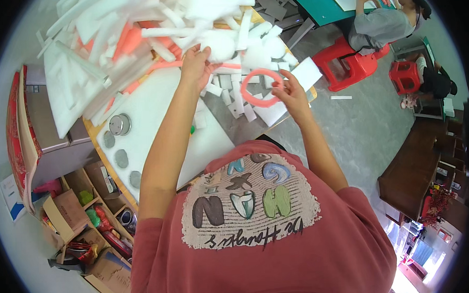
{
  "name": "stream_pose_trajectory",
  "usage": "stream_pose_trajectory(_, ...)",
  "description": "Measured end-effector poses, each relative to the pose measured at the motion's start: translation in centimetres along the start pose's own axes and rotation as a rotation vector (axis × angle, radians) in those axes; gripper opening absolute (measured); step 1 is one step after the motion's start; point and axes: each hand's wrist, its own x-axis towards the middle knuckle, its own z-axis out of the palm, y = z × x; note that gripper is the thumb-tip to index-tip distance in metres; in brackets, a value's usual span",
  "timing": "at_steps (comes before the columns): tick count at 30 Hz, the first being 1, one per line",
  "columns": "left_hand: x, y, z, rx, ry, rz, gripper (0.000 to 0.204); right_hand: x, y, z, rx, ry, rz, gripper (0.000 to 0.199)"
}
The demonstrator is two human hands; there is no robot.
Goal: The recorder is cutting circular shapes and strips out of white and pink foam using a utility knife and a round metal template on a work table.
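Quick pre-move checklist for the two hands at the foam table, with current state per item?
1. Right hand grips the pink ring: ok, fingers pinch its right edge.
2. Ring clear of the table: cannot tell, one view only.
3. Left hand on the foam pile: ok, fingers reach into the white pieces.
4. Pile stable: not ok, loose strips are heaped high and overhang the table's left edge.
5. Flat white sheet unobstructed: ok, only a metal cup stands on it, near the round holes.
6. Co-worker clear of the hands: ok, seated apart at a green table.
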Motion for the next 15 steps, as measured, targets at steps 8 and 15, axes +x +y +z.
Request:
stream_pose_trajectory(8,1.6,2.5,5.4,1.237,0.213,-0.083,0.069,4.9,-1.7,-1.8,-0.175,-0.221,-0.064,0.056)
stream_pose_trajectory(15,-3.7,-1.0,8.9,1.578,-0.318,0.703,0.037,7.0,-4.8,-1.4,-0.39,-0.375,-0.15,0.045)
